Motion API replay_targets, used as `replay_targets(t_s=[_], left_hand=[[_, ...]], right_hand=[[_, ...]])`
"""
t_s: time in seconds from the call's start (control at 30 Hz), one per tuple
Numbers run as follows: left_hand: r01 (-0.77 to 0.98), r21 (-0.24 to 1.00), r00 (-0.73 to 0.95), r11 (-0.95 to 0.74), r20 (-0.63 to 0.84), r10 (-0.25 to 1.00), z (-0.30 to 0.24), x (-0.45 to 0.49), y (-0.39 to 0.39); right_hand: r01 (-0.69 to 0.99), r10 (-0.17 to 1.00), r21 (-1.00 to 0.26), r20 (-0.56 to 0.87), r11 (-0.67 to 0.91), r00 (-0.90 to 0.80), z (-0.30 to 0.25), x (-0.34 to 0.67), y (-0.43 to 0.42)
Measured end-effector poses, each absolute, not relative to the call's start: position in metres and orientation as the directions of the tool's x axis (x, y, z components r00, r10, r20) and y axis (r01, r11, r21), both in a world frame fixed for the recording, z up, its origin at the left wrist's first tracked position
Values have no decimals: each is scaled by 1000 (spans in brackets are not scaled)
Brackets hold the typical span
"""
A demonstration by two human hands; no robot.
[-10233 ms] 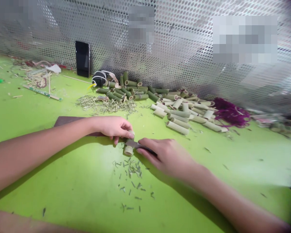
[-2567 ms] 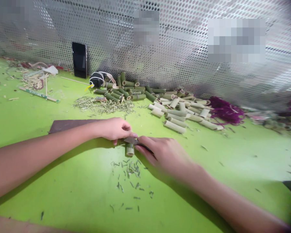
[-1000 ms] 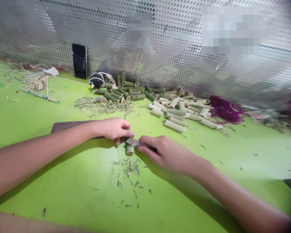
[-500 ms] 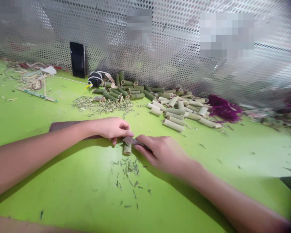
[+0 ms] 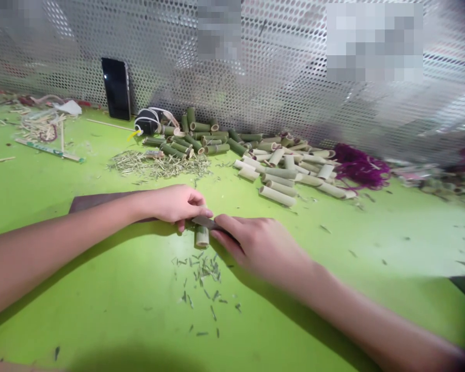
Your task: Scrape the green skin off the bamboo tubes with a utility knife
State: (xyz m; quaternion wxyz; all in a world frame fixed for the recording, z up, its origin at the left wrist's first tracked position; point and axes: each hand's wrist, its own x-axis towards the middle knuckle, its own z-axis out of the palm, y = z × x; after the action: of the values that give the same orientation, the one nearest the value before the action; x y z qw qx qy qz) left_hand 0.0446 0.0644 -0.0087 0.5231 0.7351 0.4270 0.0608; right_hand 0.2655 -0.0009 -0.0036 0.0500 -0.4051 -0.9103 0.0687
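Note:
A short pale-green bamboo tube [image 5: 202, 236] stands upright on the green table top [image 5: 391, 243], its upper end under my left hand [image 5: 172, 204], whose fingers curl over it. My right hand [image 5: 258, 247] grips a small dark-bladed knife [image 5: 203, 222]. The blade lies against the top of the tube, and its handle is hidden in my palm. Thin green bamboo shavings [image 5: 201, 274] lie scattered on the table just below the tube.
A dark board [image 5: 95, 202] lies under my left forearm. Behind my hands are a heap of bamboo tubes [image 5: 277, 175] and a pile of shavings [image 5: 158, 166]. A phone [image 5: 116, 88] leans against a perforated metal screen [image 5: 279, 67]. Purple fibres [image 5: 360, 173] lie to the right.
The knife blade has shifted slightly left across the tube's top and shows less. My hands stay close together on the tube, and the whole scene has shifted slightly in view.

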Motion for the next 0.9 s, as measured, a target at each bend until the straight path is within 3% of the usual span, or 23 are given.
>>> replay_targets(t_s=[0.17,0.33,0.5,0.7,0.9], left_hand=[[548,832,644,-82,-357,676,-9,45,65],[568,818,637,-92,-366,678,-8,42,66],[588,803,620,-98,-369,692,-8,42,65],[571,811,628,-127,-332,704,-14,44,66],[581,804,620,-122,-341,706,-11,45,65]], right_hand=[[728,754,-389,-115,565,-647,6,275,4],[648,634,-579,-269,496,-725,14,295,10],[726,768,-439,-118,529,-630,4,288,10],[742,756,-212,-21,636,-654,-2,271,8],[748,766,-219,-8,626,-643,1,269,4]])
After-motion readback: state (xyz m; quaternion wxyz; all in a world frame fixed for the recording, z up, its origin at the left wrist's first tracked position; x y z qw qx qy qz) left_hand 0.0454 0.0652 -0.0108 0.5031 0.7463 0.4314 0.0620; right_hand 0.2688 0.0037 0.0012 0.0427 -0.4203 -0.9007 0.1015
